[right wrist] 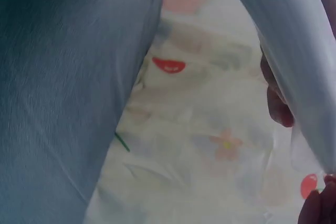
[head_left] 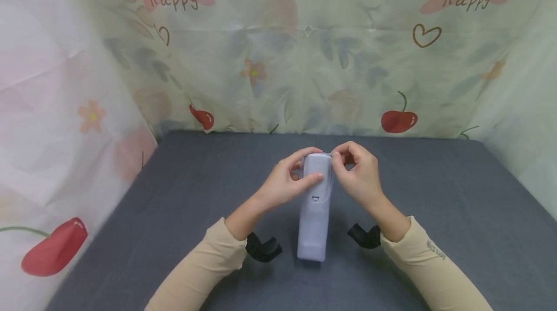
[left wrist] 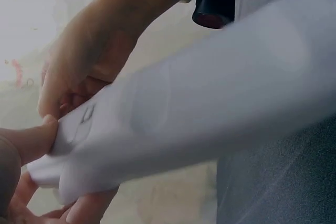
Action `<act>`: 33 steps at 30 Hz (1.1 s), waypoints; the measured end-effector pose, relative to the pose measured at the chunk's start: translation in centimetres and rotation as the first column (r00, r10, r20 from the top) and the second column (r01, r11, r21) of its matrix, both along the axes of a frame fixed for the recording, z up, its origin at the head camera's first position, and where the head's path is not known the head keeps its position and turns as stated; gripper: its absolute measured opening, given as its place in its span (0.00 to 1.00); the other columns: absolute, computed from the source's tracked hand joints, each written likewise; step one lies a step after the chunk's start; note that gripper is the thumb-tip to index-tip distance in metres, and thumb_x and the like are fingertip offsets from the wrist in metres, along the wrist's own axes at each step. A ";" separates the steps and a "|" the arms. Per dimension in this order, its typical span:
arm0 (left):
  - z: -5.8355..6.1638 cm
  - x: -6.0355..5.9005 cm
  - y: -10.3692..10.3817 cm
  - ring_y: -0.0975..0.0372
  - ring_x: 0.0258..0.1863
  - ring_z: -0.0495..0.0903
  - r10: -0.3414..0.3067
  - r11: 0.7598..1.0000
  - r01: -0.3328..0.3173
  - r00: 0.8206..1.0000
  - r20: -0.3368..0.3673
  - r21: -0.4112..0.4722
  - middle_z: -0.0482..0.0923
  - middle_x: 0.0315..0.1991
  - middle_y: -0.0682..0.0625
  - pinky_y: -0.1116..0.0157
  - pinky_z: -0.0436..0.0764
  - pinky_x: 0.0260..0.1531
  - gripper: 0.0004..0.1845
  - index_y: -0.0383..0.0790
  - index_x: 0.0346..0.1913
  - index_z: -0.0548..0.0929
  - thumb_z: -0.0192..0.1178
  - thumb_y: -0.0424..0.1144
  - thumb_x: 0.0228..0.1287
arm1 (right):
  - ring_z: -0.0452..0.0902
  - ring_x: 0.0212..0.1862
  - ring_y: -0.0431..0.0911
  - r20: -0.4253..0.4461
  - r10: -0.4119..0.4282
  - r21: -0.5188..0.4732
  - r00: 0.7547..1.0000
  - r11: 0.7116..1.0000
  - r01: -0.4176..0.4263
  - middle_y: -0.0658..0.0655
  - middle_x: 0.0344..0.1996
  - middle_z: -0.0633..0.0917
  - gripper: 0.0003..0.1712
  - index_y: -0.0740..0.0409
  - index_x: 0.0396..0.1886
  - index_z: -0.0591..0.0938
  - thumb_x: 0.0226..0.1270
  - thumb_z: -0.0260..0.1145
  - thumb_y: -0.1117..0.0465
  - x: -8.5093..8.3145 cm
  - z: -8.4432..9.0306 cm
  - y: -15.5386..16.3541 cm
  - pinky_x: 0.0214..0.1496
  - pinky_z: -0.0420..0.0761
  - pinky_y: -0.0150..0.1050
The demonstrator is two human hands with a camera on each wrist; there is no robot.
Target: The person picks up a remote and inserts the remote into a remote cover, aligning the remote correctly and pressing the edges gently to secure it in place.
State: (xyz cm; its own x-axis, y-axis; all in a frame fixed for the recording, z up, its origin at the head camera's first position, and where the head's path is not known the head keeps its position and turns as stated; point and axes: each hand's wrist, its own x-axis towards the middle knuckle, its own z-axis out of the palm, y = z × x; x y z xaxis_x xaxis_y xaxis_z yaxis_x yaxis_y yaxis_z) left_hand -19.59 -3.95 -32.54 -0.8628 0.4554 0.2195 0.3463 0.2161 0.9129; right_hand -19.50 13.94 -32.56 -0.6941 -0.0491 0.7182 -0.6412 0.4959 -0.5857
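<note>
A long white remote control [head_left: 314, 226] is held up above the table with its back, marked by a small latch, facing the head camera. My left hand [head_left: 283, 183] grips its upper part, the thumb lying across the back and the fingers on the far side. At the top right corner, my right hand [head_left: 360, 173] pinches a thin edge between thumb and forefinger. That edge looks like a clear plastic sleeve [right wrist: 301, 150], seen as a see-through flap beside the remote in the right wrist view. The left wrist view shows the remote slanted and blurred.
A dark grey tabletop [head_left: 209, 190] lies under both hands. Behind it hangs a printed curtain [head_left: 304, 83] with cherries and flowers, and another sheet [head_left: 78, 156] covers the left side. Black wrist mounts [head_left: 263, 249] stick out below the wrists, near the remote's lower end.
</note>
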 end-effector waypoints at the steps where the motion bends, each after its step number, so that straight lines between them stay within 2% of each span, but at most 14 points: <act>1: 0.1 0.0 0.1 0.56 0.42 0.79 0.021 1.000 -0.021 1.000 -0.021 -0.005 0.76 0.52 0.44 0.67 0.80 0.31 0.25 0.50 0.63 0.70 0.60 0.38 0.63 | 0.69 0.23 0.37 -0.052 -0.015 0.036 0.999 0.999 0.017 0.55 0.19 0.76 0.04 0.64 0.26 0.79 0.57 0.61 0.73 0.0 0.0 0.0 0.27 0.71 0.23; 4: 0.3 0.1 0.2 0.57 0.39 0.80 0.092 0.996 -0.093 0.992 -0.082 -0.011 0.78 0.49 0.45 0.68 0.79 0.29 0.24 0.50 0.62 0.71 0.61 0.39 0.62 | 0.69 0.22 0.40 -0.208 -0.060 0.141 0.976 0.986 0.091 0.56 0.18 0.75 0.04 0.64 0.24 0.77 0.54 0.61 0.74 0.0 0.1 -0.2 0.26 0.72 0.28; 6: 0.3 0.0 0.3 0.58 0.36 0.79 0.135 0.991 -0.136 0.985 -0.110 -0.008 0.79 0.47 0.45 0.69 0.78 0.27 0.24 0.50 0.61 0.73 0.62 0.40 0.61 | 0.69 0.21 0.42 -0.276 -0.102 0.192 0.956 0.969 0.159 0.56 0.17 0.74 0.04 0.64 0.23 0.76 0.53 0.61 0.74 0.1 0.1 -0.5 0.23 0.71 0.33; 9: 0.2 -0.2 0.4 0.59 0.33 0.78 0.180 0.983 -0.183 0.973 -0.142 -0.003 0.79 0.46 0.44 0.70 0.76 0.25 0.23 0.49 0.60 0.74 0.62 0.40 0.61 | 0.71 0.20 0.44 -0.326 -0.149 0.243 0.934 0.941 0.235 0.56 0.16 0.75 0.04 0.63 0.23 0.76 0.52 0.61 0.73 0.3 0.1 -1.0 0.21 0.71 0.36; 12: -0.3 -0.6 0.4 0.60 0.30 0.77 0.206 0.978 -0.207 0.968 -0.142 0.011 0.79 0.46 0.42 0.71 0.75 0.24 0.22 0.47 0.59 0.74 0.62 0.38 0.61 | 0.74 0.22 0.45 -0.336 -0.134 0.260 0.932 0.938 0.228 0.57 0.18 0.77 0.02 0.63 0.25 0.77 0.54 0.60 0.72 0.7 0.2 -1.5 0.21 0.73 0.37; 14: -0.7 -0.9 0.4 0.59 0.29 0.78 0.207 0.978 -0.205 0.971 -0.123 0.029 0.79 0.46 0.41 0.71 0.75 0.24 0.22 0.45 0.59 0.74 0.62 0.37 0.61 | 0.76 0.25 0.46 -0.296 -0.109 0.232 0.949 0.955 0.182 0.58 0.22 0.79 0.01 0.64 0.28 0.78 0.56 0.60 0.71 0.8 0.5 -1.6 0.25 0.77 0.38; 16: -1.0 -1.0 0.3 0.58 0.30 0.80 0.195 0.980 -0.190 0.975 -0.102 0.056 0.78 0.46 0.40 0.70 0.77 0.26 0.22 0.44 0.59 0.74 0.62 0.35 0.61 | 0.77 0.28 0.47 -0.204 -0.090 0.189 0.975 0.973 0.130 0.59 0.26 0.81 0.02 0.65 0.31 0.79 0.60 0.60 0.69 0.7 0.9 -1.4 0.31 0.80 0.41; 18: -1.1 -1.0 0.2 0.56 0.32 0.81 0.182 0.981 -0.176 0.979 -0.087 0.077 0.78 0.46 0.39 0.68 0.80 0.28 0.23 0.44 0.59 0.74 0.62 0.34 0.60 | 0.79 0.33 0.49 -0.043 -0.072 0.138 0.996 0.987 0.077 0.60 0.32 0.81 0.05 0.64 0.36 0.79 0.63 0.61 0.66 0.5 1.2 -1.0 0.36 0.82 0.44; 20: -1.1 -1.0 0.1 0.54 0.34 0.82 0.178 0.981 -0.171 0.981 -0.077 0.086 0.78 0.47 0.39 0.66 0.81 0.30 0.23 0.44 0.59 0.73 0.63 0.34 0.60 | 0.81 0.37 0.51 0.153 -0.035 0.117 0.988 0.993 0.017 0.61 0.38 0.81 0.09 0.64 0.41 0.78 0.65 0.60 0.62 0.3 1.3 -0.5 0.40 0.82 0.47; 22: -1.1 -0.9 0.0 0.53 0.36 0.82 0.175 0.981 -0.169 0.982 -0.067 0.091 0.78 0.47 0.39 0.65 0.81 0.31 0.24 0.44 0.60 0.73 0.63 0.34 0.60 | 0.83 0.41 0.54 0.345 0.030 0.087 0.938 0.994 -0.064 0.62 0.45 0.80 0.14 0.62 0.47 0.75 0.68 0.59 0.58 0.0 1.1 -0.1 0.43 0.82 0.48; 24: -1.1 -0.9 0.0 0.52 0.37 0.82 0.170 0.982 -0.165 0.984 -0.058 0.091 0.78 0.49 0.39 0.63 0.82 0.32 0.24 0.44 0.60 0.72 0.63 0.34 0.60 | 0.83 0.44 0.56 0.474 0.096 0.039 0.875 0.991 -0.130 0.64 0.49 0.78 0.17 0.63 0.51 0.73 0.69 0.57 0.56 -0.2 0.7 0.3 0.44 0.83 0.46; 26: -1.1 -0.9 0.0 0.52 0.39 0.81 0.165 0.983 -0.160 0.985 -0.051 0.093 0.77 0.50 0.40 0.62 0.82 0.33 0.25 0.44 0.61 0.72 0.62 0.34 0.60 | 0.84 0.43 0.54 0.539 0.153 -0.020 0.829 0.985 -0.169 0.64 0.49 0.77 0.18 0.64 0.52 0.72 0.69 0.57 0.56 -0.4 0.3 0.5 0.43 0.84 0.42; 28: -1.0 -0.9 0.0 0.51 0.39 0.81 0.157 0.983 -0.151 0.987 -0.043 0.104 0.77 0.50 0.39 0.62 0.82 0.34 0.25 0.44 0.61 0.72 0.62 0.34 0.60 | 0.84 0.42 0.51 0.574 0.206 -0.084 0.792 0.978 -0.193 0.65 0.48 0.77 0.19 0.65 0.50 0.73 0.68 0.59 0.56 -0.5 0.1 0.6 0.42 0.84 0.40; 33: -1.1 -1.0 -0.4 0.54 0.35 0.82 0.104 0.987 -0.100 0.994 -0.025 0.128 0.77 0.50 0.37 0.63 0.82 0.35 0.25 0.44 0.62 0.71 0.61 0.32 0.61 | 0.84 0.38 0.40 0.654 0.296 -0.201 0.697 0.955 -0.217 0.62 0.47 0.80 0.23 0.69 0.48 0.77 0.61 0.67 0.55 -0.8 -0.1 1.1 0.43 0.84 0.43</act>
State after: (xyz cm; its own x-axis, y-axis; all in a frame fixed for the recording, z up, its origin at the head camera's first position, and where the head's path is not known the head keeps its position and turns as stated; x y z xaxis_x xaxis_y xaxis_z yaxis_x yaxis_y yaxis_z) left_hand -20.55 -4.38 -33.62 -0.8951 0.3322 0.2974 0.3572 0.1350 0.9242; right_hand -20.33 15.03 -32.64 -0.9640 -0.2537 0.0803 -0.1539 0.2855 -0.9459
